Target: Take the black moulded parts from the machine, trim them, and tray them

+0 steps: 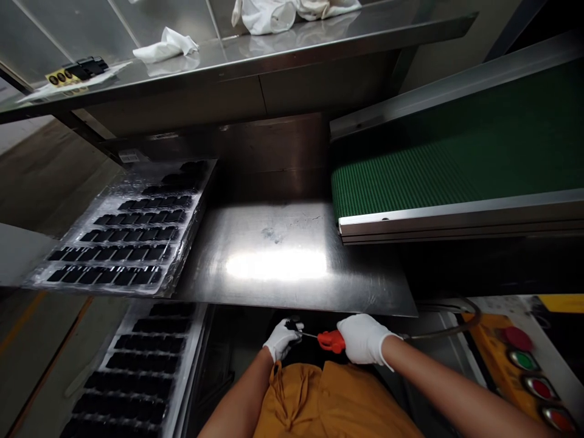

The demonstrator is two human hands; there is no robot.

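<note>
Both hands wear white gloves and are low in the view, just below the steel table's front edge. My left hand (283,339) is closed round a small black part (292,326). My right hand (364,339) grips a red-orange tool (331,341), whose thin metal nozzle points left at the black part. A hose (444,331) runs off to the right from behind my right hand. How the nozzle tip meets the part is too small to tell.
The steel table (274,237) lies ahead. A tray of black parts (182,243) sits at its left, another tray (182,365) lower down. A green conveyor (456,146) stands at right, a button panel (506,359) below it. A shelf (255,52) with white cloths crosses the back.
</note>
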